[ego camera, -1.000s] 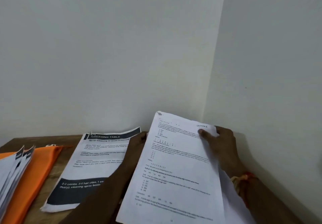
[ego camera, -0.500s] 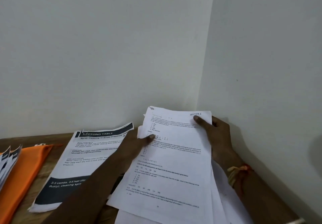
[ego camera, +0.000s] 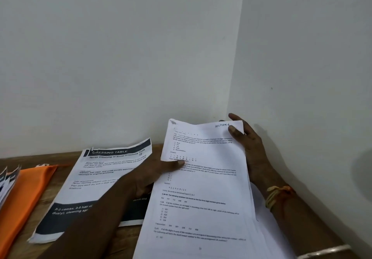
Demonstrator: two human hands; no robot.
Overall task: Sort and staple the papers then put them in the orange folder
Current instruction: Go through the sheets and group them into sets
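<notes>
A stack of white printed sheets [ego camera: 203, 190], its top page marked "SECTION 6", is held tilted above the wooden table at centre right. My left hand [ego camera: 153, 174] grips its left edge, thumb lying on the top page. My right hand [ego camera: 245, 146] pinches the top right corner, thumb on the front and fingers behind. To the left lies a stapled set headed "DRESSING TABLE" [ego camera: 96, 178], flat on the table. The orange folder [ego camera: 26, 194] lies at the far left. No stapler is in view.
More dark-banded papers [ego camera: 6, 184] overlap the folder at the left edge. The wooden table [ego camera: 60, 170] sits in a corner, with one white wall [ego camera: 120, 57] behind it and another wall close on the right.
My left thumb came round from behind the stack onto the top page. My right hand shifted to the top right corner. The camera panned slightly right, so everything drifted left in view.
</notes>
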